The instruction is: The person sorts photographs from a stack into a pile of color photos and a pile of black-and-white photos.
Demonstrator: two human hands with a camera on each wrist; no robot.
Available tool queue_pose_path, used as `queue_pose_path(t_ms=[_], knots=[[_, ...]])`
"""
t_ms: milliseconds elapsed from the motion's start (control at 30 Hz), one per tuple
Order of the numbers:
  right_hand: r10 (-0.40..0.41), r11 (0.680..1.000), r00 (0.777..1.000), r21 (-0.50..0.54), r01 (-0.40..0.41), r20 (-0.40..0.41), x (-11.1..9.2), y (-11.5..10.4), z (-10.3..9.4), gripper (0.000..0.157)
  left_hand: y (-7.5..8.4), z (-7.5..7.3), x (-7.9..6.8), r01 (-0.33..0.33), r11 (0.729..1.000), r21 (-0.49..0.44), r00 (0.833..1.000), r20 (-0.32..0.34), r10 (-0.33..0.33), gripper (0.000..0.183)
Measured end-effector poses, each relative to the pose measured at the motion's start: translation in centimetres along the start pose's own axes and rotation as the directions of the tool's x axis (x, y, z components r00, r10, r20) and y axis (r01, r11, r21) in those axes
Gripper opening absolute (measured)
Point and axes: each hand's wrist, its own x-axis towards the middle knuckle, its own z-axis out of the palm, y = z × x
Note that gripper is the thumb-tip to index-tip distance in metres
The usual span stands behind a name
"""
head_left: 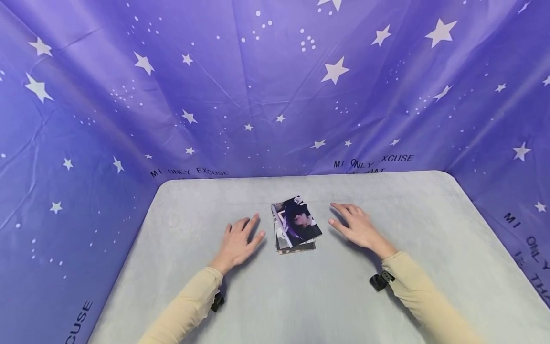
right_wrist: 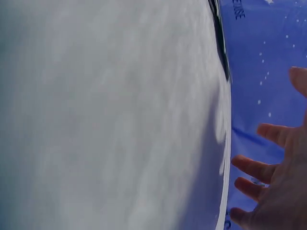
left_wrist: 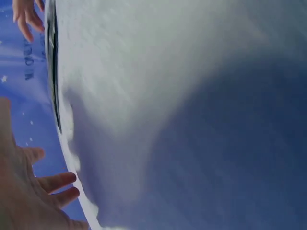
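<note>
A small stack of photo cards (head_left: 299,222) lies on the grey table between the two hands in the head view. The top card, dark and purple with a figure in a black hat, sits askew over the others, whose edges show below and to the left. To the left of the stack is my left hand (head_left: 239,241), fingers spread and holding nothing. My right hand (head_left: 356,227) is on the other side, its fingers extended toward the cards without touching them. Both wrist views show spread fingers (left_wrist: 57,182) and the stack only as a thin dark edge.
The pale grey table (head_left: 206,205) has rounded far corners. A purple cloth (head_left: 258,95) with white stars and printed lettering hangs behind and on both sides of it. Black wrist cameras (head_left: 379,281) are strapped at both beige sleeves.
</note>
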Motion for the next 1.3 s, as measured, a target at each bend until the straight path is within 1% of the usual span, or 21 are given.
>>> queue_pose_path(t_ms=[67,200,367,433,533,667,767,900,1100,1200,1300], knots=[[-0.016,0.999,1.0,0.029,0.016,-0.003,0.1,-0.4,0.4,0.058,0.5,0.2,0.1,-0.02,0.998,-0.056,1.0,-0.01,0.019,0.062],[-0.038,0.995,0.999,0.089,0.038,0.0,0.5,-1.1,1.1,0.059,1.5,0.5,0.4,-0.026,0.986,-0.167,0.999,-0.026,0.022,0.062],[-0.056,0.989,0.998,0.14,0.053,0.021,0.9,-2.1,1.4,0.063,2.7,0.8,0.8,-0.006,0.971,-0.24,1.0,-0.012,0.003,0.066],[-0.055,0.986,0.998,0.159,0.049,0.036,1.0,-2.4,1.5,0.064,3.1,1.0,1.0,-0.006,0.96,-0.281,1.0,-0.016,0.002,0.065],[-0.054,0.983,0.997,0.18,0.043,0.055,1.2,-2.7,1.7,0.067,3.6,1.3,1.3,-0.01,0.936,-0.351,1.0,-0.027,0.001,0.063],[-0.081,0.975,0.995,0.21,0.068,0.051,1.6,-3.0,2.1,0.071,4.0,1.7,1.6,0.001,0.909,-0.417,1.0,-0.011,-0.006,0.063],[-0.093,0.968,0.995,0.239,0.082,0.036,1.9,-3.1,2.5,0.072,4.2,2.0,1.8,0.015,0.902,-0.432,1.0,0.016,-0.009,0.065],[-0.083,0.958,0.996,0.277,0.073,0.023,2.5,-3.3,2.9,0.071,4.2,2.2,2.0,0.029,0.899,-0.436,0.999,0.046,-0.01,0.067],[-0.041,0.934,0.999,0.357,0.033,0.016,3.2,-3.5,3.3,0.068,4.4,2.2,2.3,0.033,0.899,-0.437,0.999,0.044,-0.016,0.068],[-0.009,0.909,1.0,0.416,0.004,0.011,3.1,-3.9,3.4,0.067,4.5,2.2,2.5,0.032,0.905,-0.425,0.999,0.047,-0.014,0.067],[0.027,0.872,1.0,0.488,-0.028,0.008,2.9,-4.2,3.5,0.066,4.7,2.3,2.6,0.027,0.909,-0.417,0.999,0.047,-0.008,0.066]])
